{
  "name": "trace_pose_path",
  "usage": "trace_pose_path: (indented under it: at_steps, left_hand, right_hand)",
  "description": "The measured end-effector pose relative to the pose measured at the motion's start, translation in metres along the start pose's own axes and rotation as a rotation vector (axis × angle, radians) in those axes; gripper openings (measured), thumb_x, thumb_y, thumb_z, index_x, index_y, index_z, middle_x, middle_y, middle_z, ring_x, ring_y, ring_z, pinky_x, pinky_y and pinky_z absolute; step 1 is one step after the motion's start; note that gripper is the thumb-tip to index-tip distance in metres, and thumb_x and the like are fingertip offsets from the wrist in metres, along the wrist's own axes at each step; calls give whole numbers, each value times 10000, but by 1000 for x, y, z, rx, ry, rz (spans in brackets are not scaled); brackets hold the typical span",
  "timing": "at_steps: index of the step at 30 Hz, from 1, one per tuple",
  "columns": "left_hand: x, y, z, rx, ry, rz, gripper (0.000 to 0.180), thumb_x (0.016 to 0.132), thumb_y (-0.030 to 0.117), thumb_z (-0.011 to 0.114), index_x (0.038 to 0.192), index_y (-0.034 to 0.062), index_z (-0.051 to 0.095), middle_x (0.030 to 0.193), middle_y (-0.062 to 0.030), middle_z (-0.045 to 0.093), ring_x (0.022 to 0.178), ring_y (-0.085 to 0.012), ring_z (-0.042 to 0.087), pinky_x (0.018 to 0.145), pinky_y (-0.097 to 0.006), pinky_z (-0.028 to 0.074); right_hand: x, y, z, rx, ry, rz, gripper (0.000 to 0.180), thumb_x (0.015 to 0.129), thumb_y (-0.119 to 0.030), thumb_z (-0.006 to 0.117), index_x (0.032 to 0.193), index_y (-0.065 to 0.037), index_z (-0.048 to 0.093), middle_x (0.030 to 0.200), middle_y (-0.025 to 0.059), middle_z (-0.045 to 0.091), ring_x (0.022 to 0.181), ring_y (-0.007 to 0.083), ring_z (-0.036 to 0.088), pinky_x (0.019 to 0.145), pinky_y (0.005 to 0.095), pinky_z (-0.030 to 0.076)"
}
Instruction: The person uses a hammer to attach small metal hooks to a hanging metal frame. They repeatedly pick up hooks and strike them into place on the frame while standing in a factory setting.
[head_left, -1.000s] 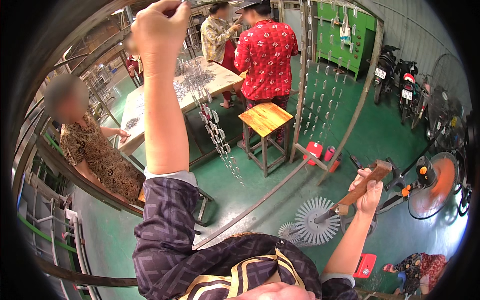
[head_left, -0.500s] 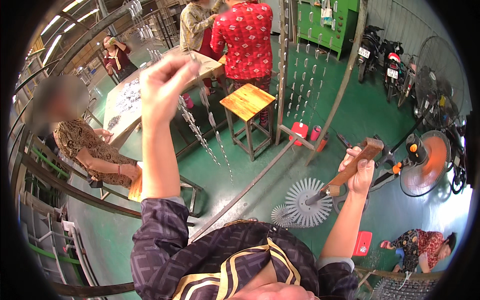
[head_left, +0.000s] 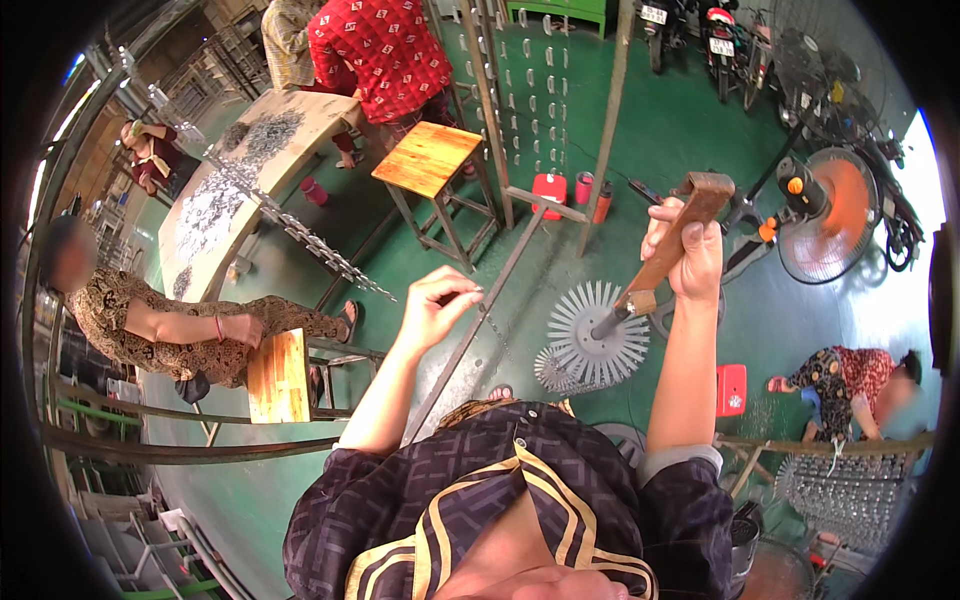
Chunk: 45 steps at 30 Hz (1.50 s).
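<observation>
My left hand [head_left: 438, 305] pinches the long metal rod [head_left: 470, 330], which slants up and rightward. My right hand [head_left: 688, 255] clenches the wooden-handled tool [head_left: 668, 255], well to its right.

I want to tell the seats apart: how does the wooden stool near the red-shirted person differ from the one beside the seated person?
The far wooden stool stands free and unoccupied; the near wooden stool touches the seated person. Both have pale plank tops on dark metal frames.

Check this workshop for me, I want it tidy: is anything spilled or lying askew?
Small metal pieces lie scattered in loose heaps across the long table. A red box and three red containers sit directly on the green floor. Nothing looks broken or tipped.
</observation>
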<state>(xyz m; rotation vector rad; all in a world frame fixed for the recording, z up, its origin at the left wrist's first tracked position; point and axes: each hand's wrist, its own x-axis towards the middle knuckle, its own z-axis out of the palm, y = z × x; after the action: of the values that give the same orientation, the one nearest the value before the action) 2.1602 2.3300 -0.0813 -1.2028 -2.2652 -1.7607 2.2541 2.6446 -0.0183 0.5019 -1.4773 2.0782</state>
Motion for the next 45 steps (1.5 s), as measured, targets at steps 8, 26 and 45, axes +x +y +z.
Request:
trace_pose_path:
  at_steps: [8, 26, 45]
  left_hand:
    - [-45, -99, 72, -44, -208, -33, 108, 704, 52, 696, 807, 37, 668, 748, -53, 602, 668, -143, 563, 597, -256, 446]
    - [-84, -142, 120, 185, -502, -62, 116, 719, 184, 685, 798, 99, 684, 754, -59, 600, 682, -234, 589, 624, -324, 466]
    - [-59, -99, 90, 293, -349, 97, 196, 704, 178, 693, 881, 98, 663, 731, -55, 584, 659, -234, 570, 610, -337, 466]
  right_hand:
    - [0, -3, -1, 38, -18, 0, 509, 807, -399, 580, 927, 95, 596, 743, 125, 601, 570, 170, 572, 520, 290, 490]
    - [0, -5, 1, 34, -77, 1, 512, 824, -402, 551, 924, 99, 591, 683, 90, 540, 573, 174, 557, 504, 286, 477]
    - [-5, -4, 8, 32, 24, 70, 552, 797, -435, 591, 918, 103, 580, 703, 70, 544, 579, 166, 548, 512, 295, 469]
